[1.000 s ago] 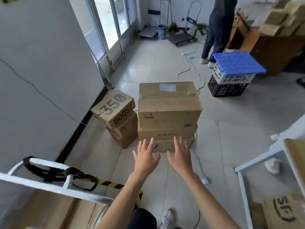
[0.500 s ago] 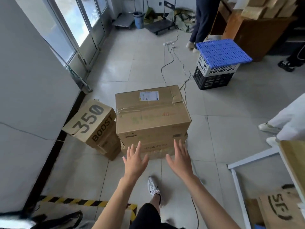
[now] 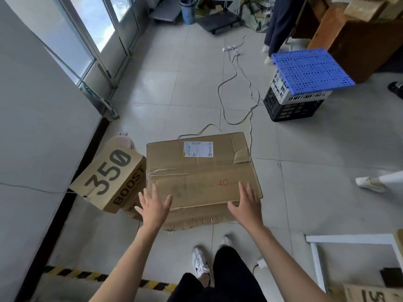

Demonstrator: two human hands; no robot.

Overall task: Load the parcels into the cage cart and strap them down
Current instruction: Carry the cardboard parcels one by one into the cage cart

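Head view: tilted shoe box [image 3: 109,179] just beside top parcel [image 3: 200,171], crates [image 3: 292,105] beyond.

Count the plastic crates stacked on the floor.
2. A white slatted plastic crate sits on a black slatted plastic crate at the right. The blue perforated plastic panel on top may hide another.

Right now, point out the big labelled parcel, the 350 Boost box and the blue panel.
big labelled parcel [image 3: 202,171]: head view, middle of its top face.
350 Boost box [image 3: 106,173]: head view, its printed top.
blue panel [image 3: 309,70]: head view, middle of its perforated surface.
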